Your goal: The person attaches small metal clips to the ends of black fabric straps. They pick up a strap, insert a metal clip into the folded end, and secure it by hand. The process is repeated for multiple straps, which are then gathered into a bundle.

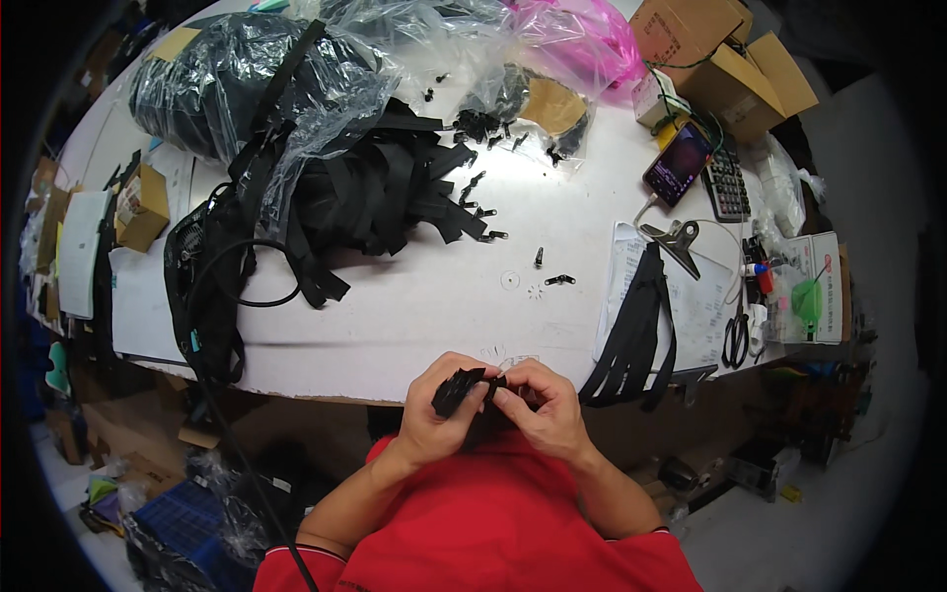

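At the table's near edge, my left hand (437, 419) is closed round a folded bundle of black zipper tape (456, 393). My right hand (545, 411) meets it with thumb and fingers pinched on a small black piece at the tape's end; whether that is tape or a slider is hidden by the fingers. Two black zipper sliders (560, 280) lie apart on the white table ahead of my hands. Farther off, several more sliders (478, 126) are heaped and scattered beside a big pile of black tape strips (370, 187).
Plastic-wrapped black goods (222, 89) stand at the far left. On the right, more black strips (636, 331) hang over the edge from a papered clipboard (695, 296) with a metal clip. Nearby are a phone (679, 163), calculator (727, 185), scissors (736, 340) and a cardboard box (755, 89).
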Available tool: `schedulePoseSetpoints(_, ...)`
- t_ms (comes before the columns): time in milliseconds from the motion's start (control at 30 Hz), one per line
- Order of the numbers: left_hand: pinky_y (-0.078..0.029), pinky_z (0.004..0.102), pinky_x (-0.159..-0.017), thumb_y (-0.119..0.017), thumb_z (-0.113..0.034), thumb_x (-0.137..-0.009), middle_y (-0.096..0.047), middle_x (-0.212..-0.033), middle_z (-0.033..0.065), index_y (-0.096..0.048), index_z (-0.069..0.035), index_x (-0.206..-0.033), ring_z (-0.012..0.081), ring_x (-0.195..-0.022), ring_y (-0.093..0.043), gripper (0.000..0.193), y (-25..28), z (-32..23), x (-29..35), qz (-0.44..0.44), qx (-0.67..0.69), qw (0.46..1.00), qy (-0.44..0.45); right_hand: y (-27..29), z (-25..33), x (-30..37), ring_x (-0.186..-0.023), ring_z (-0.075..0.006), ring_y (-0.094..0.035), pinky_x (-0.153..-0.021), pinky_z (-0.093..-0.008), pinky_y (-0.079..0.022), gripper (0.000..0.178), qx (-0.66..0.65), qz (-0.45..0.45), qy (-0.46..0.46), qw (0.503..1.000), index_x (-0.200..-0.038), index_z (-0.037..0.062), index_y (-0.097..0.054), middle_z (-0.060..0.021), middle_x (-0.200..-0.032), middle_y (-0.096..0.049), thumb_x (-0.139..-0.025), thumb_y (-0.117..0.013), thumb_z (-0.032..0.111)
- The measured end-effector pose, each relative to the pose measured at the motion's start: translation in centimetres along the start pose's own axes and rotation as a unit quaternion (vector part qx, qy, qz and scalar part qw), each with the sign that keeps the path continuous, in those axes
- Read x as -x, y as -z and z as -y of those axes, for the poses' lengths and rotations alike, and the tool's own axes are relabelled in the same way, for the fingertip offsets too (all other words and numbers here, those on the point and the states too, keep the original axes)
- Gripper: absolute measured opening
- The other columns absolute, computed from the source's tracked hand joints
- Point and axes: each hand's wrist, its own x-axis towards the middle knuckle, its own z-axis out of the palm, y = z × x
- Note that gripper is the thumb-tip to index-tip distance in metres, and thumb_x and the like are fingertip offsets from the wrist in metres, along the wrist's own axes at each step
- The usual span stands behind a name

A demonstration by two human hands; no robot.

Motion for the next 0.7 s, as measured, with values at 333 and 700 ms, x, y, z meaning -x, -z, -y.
schedulePoseSetpoints(333,-0.05,0.0225,-0.06,-0.06,0.003,-0.096,-0.063,-0.099,0.0112,-0.067,0.004,-0.109,0.009,-0.065,-0.06,0.015,-0.2,-0.8,-0.5,-0.004,-0.084,0.992,-0.092,-1.2,-1.7,0.1,-0.063,-0.005,-0.045,-0.056,-0.0226,-0.037,0.006,-0.026,-0.056,0.05,0.997,-0.088,0.0022,-0.068,-0.0007,-0.081,-0.06,-0.088,-0.073,0.005)
schedulePoseSetpoints(700,-0.049,0.022,-0.06,-0.06,0.003,-0.096,-0.063,-0.098,0.0107,-0.067,0.005,-0.107,0.0088,-0.066,-0.06,0.013,0.0,-0.3,-0.1,-0.013,-0.057,0.996,-0.066,-1.0,0.6,0.0,-0.064,-0.0053,-0.049,-0.057,-0.0226,-0.039,0.008,0.031,-0.034,0.021,0.999,-0.085,0.0013,-0.067,-0.0019,-0.08,-0.061,-0.088,-0.073,0.005)
